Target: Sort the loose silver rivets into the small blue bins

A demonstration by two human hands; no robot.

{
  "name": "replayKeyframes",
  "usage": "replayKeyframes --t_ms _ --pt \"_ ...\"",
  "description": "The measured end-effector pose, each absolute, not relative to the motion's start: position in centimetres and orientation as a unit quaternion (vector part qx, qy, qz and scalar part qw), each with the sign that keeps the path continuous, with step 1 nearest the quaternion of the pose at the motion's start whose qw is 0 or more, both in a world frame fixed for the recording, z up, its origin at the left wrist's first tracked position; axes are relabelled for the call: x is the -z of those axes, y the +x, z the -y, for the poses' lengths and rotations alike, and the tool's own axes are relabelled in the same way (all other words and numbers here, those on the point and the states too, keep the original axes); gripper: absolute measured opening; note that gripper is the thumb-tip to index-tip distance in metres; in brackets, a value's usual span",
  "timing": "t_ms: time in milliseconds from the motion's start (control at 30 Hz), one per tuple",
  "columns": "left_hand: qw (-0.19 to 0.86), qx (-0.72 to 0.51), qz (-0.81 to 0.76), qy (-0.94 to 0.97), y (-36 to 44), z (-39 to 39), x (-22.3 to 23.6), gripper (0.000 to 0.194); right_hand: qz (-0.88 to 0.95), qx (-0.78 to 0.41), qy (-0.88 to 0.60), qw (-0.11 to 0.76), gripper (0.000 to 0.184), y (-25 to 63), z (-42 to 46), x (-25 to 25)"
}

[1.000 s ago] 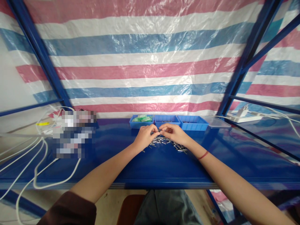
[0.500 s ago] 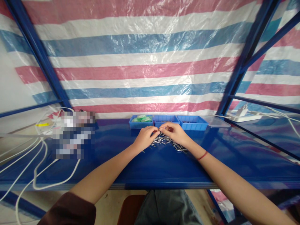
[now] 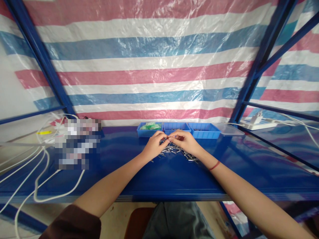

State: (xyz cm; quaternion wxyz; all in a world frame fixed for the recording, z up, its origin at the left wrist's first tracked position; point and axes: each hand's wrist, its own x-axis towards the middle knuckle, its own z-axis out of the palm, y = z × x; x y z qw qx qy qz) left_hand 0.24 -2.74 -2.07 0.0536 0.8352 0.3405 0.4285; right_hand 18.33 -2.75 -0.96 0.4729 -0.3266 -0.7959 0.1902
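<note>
My left hand (image 3: 154, 145) and my right hand (image 3: 184, 140) meet fingertip to fingertip above a loose pile of thin metal pins or rivets (image 3: 176, 148) on the blue table (image 3: 164, 176). Both hands are closed in a pinch. Whatever lies between the fingertips is too small and too covered to make out. Just behind the hands stand three blue bins in a row. Green-and-white packets lie in the left bin (image 3: 149, 133); small metal pieces show in the middle bin (image 3: 177, 125) and the right bin (image 3: 204, 133).
A clear plastic lid (image 3: 230, 130) lies right of the bins, near a white power strip (image 3: 259, 123). White cables (image 3: 40, 179) and a blurred-out pile of items (image 3: 77, 142) take up the left side. Blue frame posts (image 3: 259, 63) and a striped tarp (image 3: 149, 76) close off the back.
Almost nothing differs. The fingers of both hands have shifted very slightly while staying pinched together over the pile.
</note>
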Motion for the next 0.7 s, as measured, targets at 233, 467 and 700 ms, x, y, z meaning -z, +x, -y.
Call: replayKeyframes --t_ms 233,467,700 --pt "0.026 -0.442 -0.366 0.819 -0.2 2.2 1.7 0.021 0.788 -0.125 -0.396 0.455 0.026 19.5 2.2 0.1" --pt "-0.113 -0.331 -0.677 0.647 -9.9 -2.6 -1.1 0.035 0.622 0.117 -0.688 0.355 0.035 28.7 -1.2 -1.9" --pt "-0.139 -0.262 -0.879 0.374 -20.6 -6.8 -0.7 0.057 0.560 0.155 -0.747 0.324 0.044 34.0 -3.8 -1.3"
